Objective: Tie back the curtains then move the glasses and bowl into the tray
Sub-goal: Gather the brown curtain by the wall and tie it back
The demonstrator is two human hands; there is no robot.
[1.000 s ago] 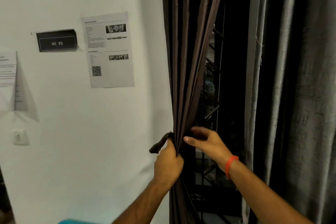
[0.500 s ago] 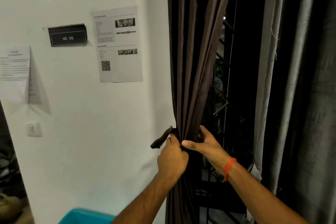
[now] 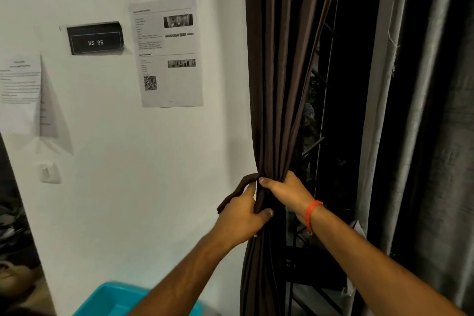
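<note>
White wall [image 3: 159,161] carries a "WS 05" sign [image 3: 95,38] and printed sheet [image 3: 168,51]; a teal tray [image 3: 112,300] sits low. Both hands bunch the brown curtain [image 3: 272,84]: left hand [image 3: 241,215] grips fabric and tie strap [image 3: 237,191], right hand [image 3: 287,190], previously open, now clasps the gathered folds.

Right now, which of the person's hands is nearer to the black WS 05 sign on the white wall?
Left. The left hand grips the brown curtain's wall-side edge, below and right of the black WS 05 sign; the right hand sits farther right, around the bunched fabric.
</note>
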